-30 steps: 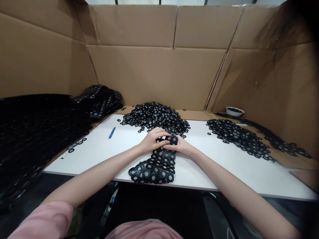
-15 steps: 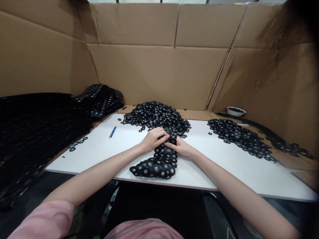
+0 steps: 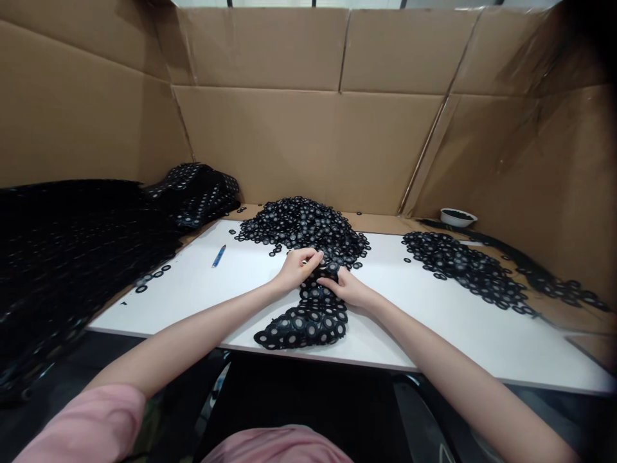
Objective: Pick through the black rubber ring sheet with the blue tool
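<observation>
A black sheet of joined rings (image 3: 301, 326) with pale round centres lies bent across the white board, its lower end near the front edge. Its upper part is gripped by my right hand (image 3: 354, 288), thumb on top and the other fingers partly hidden behind it. Just left of the sheet's upper end, my left hand (image 3: 299, 267) has thumb and forefinger pinched together; whatever sits between the fingertips is too small to make out. Directly beyond both hands rises a heap of loose black rings (image 3: 299, 222).
More loose rings (image 3: 463, 263) spread on the right, near a white bowl (image 3: 457, 217) with dark contents. A blue pen-like tool (image 3: 218, 256) lies left on the white board (image 3: 193, 299). Black ringed material (image 3: 193, 190) is piled far left. Cardboard walls (image 3: 299, 148) enclose the table.
My left hand has lifted slightly off the sheet, its fingers drawn into a pinch. The upper part of the sheet has shifted a little in my right hand.
</observation>
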A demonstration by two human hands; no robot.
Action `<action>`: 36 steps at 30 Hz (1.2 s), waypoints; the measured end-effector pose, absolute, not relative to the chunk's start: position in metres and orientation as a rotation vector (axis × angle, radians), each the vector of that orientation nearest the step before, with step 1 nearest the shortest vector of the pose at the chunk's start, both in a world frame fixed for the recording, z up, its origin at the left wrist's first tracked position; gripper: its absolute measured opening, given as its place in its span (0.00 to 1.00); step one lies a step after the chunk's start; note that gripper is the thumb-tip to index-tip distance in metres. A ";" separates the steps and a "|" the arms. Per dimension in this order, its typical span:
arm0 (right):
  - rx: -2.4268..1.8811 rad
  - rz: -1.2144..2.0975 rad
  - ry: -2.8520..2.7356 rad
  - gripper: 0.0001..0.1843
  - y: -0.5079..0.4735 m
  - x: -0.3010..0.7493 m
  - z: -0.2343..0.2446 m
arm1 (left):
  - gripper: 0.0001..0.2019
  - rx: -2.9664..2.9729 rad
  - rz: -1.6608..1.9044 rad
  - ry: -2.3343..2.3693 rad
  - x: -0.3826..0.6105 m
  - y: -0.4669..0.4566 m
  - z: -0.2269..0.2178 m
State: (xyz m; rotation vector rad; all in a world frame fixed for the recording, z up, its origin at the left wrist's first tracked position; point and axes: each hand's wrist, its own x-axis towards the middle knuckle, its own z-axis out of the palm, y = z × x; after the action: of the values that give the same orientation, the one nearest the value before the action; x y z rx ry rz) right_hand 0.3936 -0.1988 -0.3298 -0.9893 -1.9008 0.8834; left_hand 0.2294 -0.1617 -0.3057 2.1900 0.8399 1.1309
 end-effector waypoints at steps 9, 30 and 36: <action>-1.006 0.900 -1.957 0.15 -0.198 0.397 -0.325 | 0.11 2.532 1.339 0.603 0.226 -0.170 -0.301; -0.996 0.772 -2.035 0.14 -0.199 0.392 -0.327 | 0.14 2.521 1.181 0.651 0.231 -0.170 -0.304; -1.006 0.768 -2.070 0.15 -0.199 0.390 -0.327 | 0.17 2.417 1.227 0.729 0.234 -0.168 -0.306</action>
State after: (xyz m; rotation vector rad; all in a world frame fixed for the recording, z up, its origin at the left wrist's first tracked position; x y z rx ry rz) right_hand 0.3904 -0.1994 -0.3268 -1.0060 -2.0695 0.7681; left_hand 0.2336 -0.1677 -0.3063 2.4173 0.7294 1.2272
